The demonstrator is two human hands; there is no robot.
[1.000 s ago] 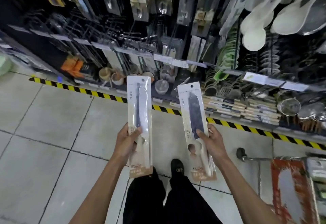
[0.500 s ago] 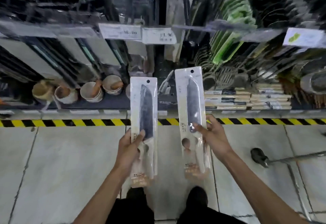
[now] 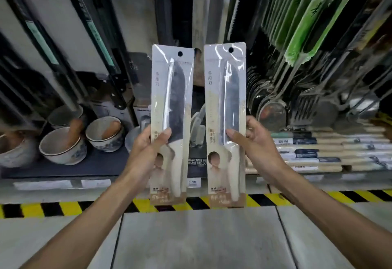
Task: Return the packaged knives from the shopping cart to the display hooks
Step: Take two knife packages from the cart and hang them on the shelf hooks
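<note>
Clear plastic over pale card: two packaged knives, both out of the cart and held upright before the display, near each other with a narrow gap between.

1. Far left of the left grip: ceramic bowls (image 3: 61, 150) with wooden pestles, on the bottom shelf. Not task stock.
2. Left grip (image 3: 146, 150): clenched round the lower half of the left knife pack (image 3: 171, 124), thumb across the front near the heel of the blade. The left hang hole (image 3: 180, 53) sits well above the grip and is unobstructed.
3. Right knife pack (image 3: 226, 124): just right of the first, same type. The right hang hole (image 3: 231, 50) is likewise clear.
4. Right grip (image 3: 256, 147): grasping that pack by its right edge, thumb on the front.
5. Right of the right grip: stacked flat boxes (image 3: 318, 152), with green packs (image 3: 307, 24) hanging above.

Step, as judged: carrying to the hooks, neither pack hung yet. The matching hook cannot be made out because the upper rack is blurred.

Next move calls for finding that hook, raising one pack, lining its hole up with the hook tip and sliding it on. One pack at a time seems the wiser course.
</note>
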